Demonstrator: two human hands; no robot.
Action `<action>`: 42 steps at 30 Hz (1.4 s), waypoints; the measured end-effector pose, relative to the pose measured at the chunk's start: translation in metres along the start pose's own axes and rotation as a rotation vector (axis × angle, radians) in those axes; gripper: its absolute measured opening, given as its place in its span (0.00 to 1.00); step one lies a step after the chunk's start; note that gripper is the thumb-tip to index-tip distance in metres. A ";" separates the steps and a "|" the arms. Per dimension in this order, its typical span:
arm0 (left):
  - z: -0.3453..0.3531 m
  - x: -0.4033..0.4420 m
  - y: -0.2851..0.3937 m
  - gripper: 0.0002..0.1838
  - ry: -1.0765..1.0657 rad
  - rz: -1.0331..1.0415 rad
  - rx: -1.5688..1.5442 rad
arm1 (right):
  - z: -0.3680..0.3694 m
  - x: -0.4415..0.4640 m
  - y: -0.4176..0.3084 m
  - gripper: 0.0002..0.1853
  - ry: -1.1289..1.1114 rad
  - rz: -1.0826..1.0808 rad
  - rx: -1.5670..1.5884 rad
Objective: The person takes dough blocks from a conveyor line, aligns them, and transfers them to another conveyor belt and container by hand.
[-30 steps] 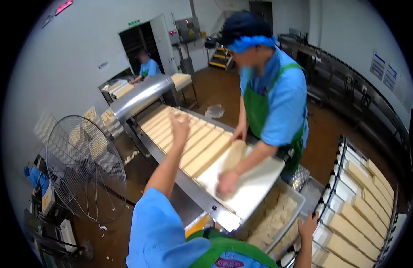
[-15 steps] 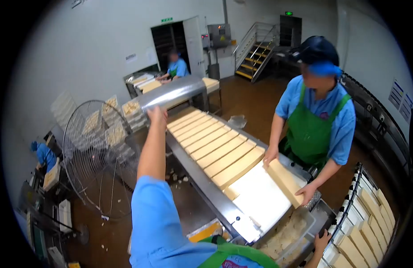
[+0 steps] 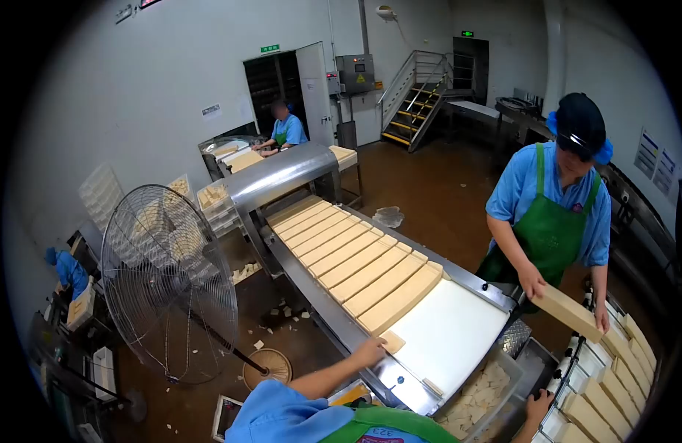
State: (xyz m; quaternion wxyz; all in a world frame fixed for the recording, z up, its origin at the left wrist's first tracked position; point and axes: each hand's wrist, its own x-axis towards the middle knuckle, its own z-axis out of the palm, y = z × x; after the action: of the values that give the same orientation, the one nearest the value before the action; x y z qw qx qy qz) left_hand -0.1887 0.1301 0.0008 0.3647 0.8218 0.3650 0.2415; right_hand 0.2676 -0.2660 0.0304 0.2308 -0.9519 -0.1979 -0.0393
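Note:
Pale slabs (image 3: 348,255) lie in a row across a white conveyor belt (image 3: 452,332). My left hand (image 3: 370,352) is at the belt's near edge, its fingers at a small pale offcut (image 3: 392,342); whether they grip it is unclear. At the lower right, my right hand (image 3: 538,405) rests by the edge of a rack (image 3: 570,365) that carries more slabs (image 3: 603,399). Its fingers are partly bent, and what they touch is hard to make out. Across the belt, a co-worker (image 3: 551,214) holds one slab (image 3: 566,310) in both hands over the rack.
A bin of pale scraps (image 3: 477,402) stands below the belt's end. A large wire fan (image 3: 167,284) is on the left. A metal hood (image 3: 286,173) spans the belt's far end. Another person (image 3: 286,129) works behind it. Scraps lie on the floor.
My left hand has come down from near the metal hood to the offcut at the belt's near edge. The co-worker has carried the slab from the belt to the rack at the right.

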 end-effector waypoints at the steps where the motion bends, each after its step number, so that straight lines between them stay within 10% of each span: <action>1: 0.017 0.001 0.018 0.18 -0.050 -0.022 0.094 | 0.004 0.001 0.004 0.21 0.017 -0.006 -0.010; 11: 0.062 -0.008 0.105 0.33 -0.633 0.147 0.650 | -0.005 0.000 -0.010 0.20 -0.048 0.053 -0.006; 21: 0.102 0.037 0.074 0.34 -0.994 0.172 0.049 | 0.017 0.003 0.014 0.15 -0.040 0.049 0.006; 22: 0.087 0.044 0.068 0.30 -0.943 -0.033 -0.169 | 0.019 0.005 0.012 0.16 0.002 -0.006 -0.021; 25: 0.012 0.127 0.006 0.18 -0.465 0.443 -0.273 | 0.002 -0.011 0.039 0.17 -0.011 -0.091 -0.091; 26: -0.051 0.138 -0.004 0.17 -0.299 -0.127 -0.842 | 0.006 -0.007 0.040 0.17 -0.005 -0.112 -0.078; 29: -0.197 0.181 -0.006 0.20 0.711 -0.403 -0.295 | 0.019 0.005 0.026 0.13 0.002 -0.079 0.057; 32: -0.275 0.163 0.008 0.20 1.014 -0.312 -0.375 | 0.010 -0.005 0.002 0.14 0.046 0.007 0.082; 37: -0.212 0.101 -0.025 0.23 0.575 -0.468 -0.325 | 0.032 -0.013 -0.056 0.21 0.272 0.181 -0.449; 42: -0.115 0.045 -0.061 0.42 0.090 -0.312 0.238 | 0.043 -0.013 -0.222 0.29 -0.116 0.137 -0.485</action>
State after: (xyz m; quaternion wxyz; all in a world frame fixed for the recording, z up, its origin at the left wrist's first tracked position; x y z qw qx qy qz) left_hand -0.2631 0.2419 0.0307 0.2812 0.7811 0.5297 0.1737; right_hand 0.1669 -0.0698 0.0839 -0.0139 -0.9912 -0.1309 -0.0151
